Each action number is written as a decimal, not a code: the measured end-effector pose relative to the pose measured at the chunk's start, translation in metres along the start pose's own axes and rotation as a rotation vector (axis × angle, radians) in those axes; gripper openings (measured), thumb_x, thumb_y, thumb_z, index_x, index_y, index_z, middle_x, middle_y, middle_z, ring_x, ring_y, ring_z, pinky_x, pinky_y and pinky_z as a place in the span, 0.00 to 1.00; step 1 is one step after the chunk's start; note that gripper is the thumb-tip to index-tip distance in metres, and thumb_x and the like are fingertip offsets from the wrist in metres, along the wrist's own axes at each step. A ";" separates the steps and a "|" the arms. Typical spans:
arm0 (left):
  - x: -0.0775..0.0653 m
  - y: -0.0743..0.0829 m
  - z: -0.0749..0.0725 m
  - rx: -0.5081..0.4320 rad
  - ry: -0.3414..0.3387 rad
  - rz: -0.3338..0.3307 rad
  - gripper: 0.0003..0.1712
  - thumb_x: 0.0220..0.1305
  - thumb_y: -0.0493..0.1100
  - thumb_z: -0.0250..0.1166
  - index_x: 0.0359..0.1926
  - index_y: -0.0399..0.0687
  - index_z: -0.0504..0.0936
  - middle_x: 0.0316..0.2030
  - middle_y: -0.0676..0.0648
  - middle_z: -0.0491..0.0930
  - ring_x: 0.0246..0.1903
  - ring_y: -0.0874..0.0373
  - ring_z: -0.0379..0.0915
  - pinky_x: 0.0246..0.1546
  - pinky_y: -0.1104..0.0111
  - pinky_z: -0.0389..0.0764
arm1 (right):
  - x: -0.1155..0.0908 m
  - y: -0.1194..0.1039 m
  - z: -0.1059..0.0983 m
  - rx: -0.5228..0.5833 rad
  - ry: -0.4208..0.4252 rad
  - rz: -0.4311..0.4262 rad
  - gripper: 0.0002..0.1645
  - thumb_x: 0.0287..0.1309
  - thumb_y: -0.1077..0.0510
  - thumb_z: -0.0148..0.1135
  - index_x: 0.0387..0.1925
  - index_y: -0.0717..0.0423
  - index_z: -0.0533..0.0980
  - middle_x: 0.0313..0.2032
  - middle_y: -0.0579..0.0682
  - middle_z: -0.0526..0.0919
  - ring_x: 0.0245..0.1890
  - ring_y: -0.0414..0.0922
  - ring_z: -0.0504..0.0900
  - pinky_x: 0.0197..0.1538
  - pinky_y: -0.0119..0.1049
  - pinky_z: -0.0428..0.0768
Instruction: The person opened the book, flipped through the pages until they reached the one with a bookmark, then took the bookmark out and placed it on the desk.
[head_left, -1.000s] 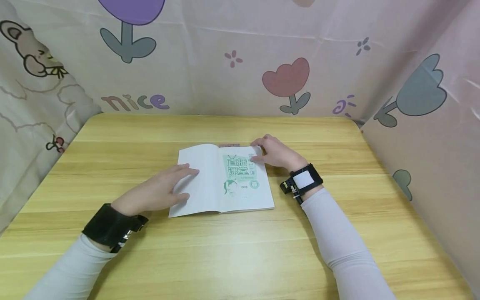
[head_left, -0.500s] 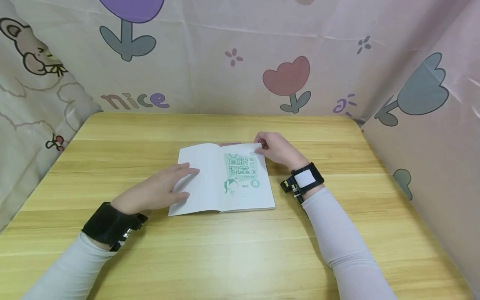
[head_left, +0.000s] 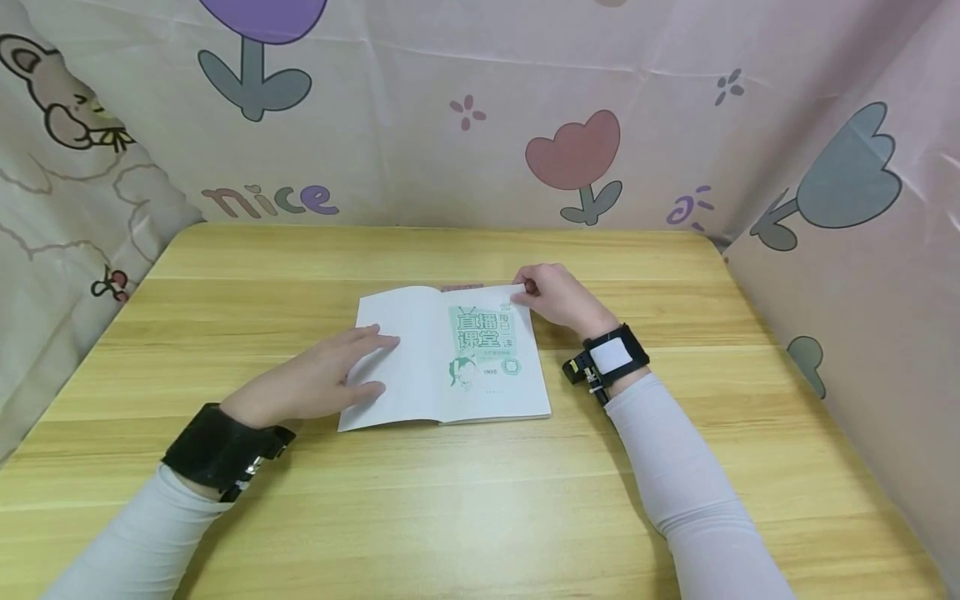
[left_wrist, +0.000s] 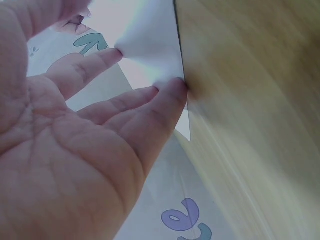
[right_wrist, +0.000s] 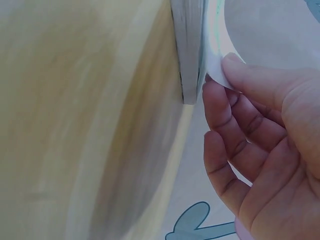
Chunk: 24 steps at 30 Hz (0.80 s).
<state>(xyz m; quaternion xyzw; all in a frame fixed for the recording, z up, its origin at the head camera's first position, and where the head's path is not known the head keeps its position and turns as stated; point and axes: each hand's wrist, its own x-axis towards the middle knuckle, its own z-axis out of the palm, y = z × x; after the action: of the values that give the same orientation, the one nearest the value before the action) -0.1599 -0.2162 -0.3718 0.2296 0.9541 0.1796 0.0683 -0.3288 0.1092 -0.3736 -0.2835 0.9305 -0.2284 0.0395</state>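
Note:
An open book [head_left: 480, 392] lies on the wooden table, its left page blank white and its right page printed with green characters and a small cartoon figure. My left hand [head_left: 311, 379] rests on the left page with fingers spread and fairly straight; the left wrist view has the fingertips [left_wrist: 172, 90] against the white paper near its edge. At the upper right corner my right hand [head_left: 558, 296] pinches the page [right_wrist: 217, 65] between thumb and forefinger. In the right wrist view that corner curls up, apart from the thick page block [right_wrist: 188, 55] below it.
A small pinkish strip [head_left: 462, 287] shows behind the book's top edge. The wooden table [head_left: 480, 517] reaches back to a hanging cloth [head_left: 420, 142] printed with flowers, and similar cloth hangs at both sides. Each wrist wears a black strap with a camera.
My right hand has moved slightly to the right and its fingers have closed on the page corner, which is now lifted a little. My left hand stays nearly still on the left page.

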 end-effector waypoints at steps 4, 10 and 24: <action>0.000 0.001 -0.001 -0.022 -0.022 -0.024 0.45 0.61 0.64 0.61 0.72 0.45 0.62 0.70 0.36 0.54 0.68 0.41 0.48 0.61 0.45 0.57 | 0.001 0.002 0.001 -0.007 0.009 0.016 0.11 0.62 0.57 0.63 0.44 0.56 0.79 0.28 0.50 0.74 0.28 0.44 0.71 0.30 0.33 0.68; 0.001 0.002 0.001 -0.033 -0.031 -0.041 0.51 0.54 0.69 0.63 0.72 0.47 0.61 0.71 0.37 0.53 0.68 0.41 0.48 0.61 0.45 0.58 | 0.002 0.004 0.002 -0.024 0.033 0.007 0.10 0.62 0.57 0.63 0.43 0.56 0.79 0.29 0.49 0.75 0.29 0.44 0.72 0.31 0.34 0.70; 0.002 0.003 0.004 -0.024 -0.015 -0.033 0.51 0.54 0.68 0.65 0.72 0.48 0.61 0.71 0.36 0.52 0.67 0.40 0.51 0.59 0.45 0.62 | 0.001 0.003 -0.005 0.065 0.020 0.040 0.10 0.65 0.52 0.60 0.41 0.54 0.78 0.28 0.49 0.76 0.28 0.44 0.71 0.31 0.34 0.70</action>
<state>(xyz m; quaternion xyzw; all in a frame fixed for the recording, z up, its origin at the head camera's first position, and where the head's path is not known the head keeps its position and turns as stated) -0.1595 -0.2119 -0.3741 0.2144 0.9550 0.1881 0.0810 -0.3316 0.1125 -0.3707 -0.2610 0.9285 -0.2603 0.0441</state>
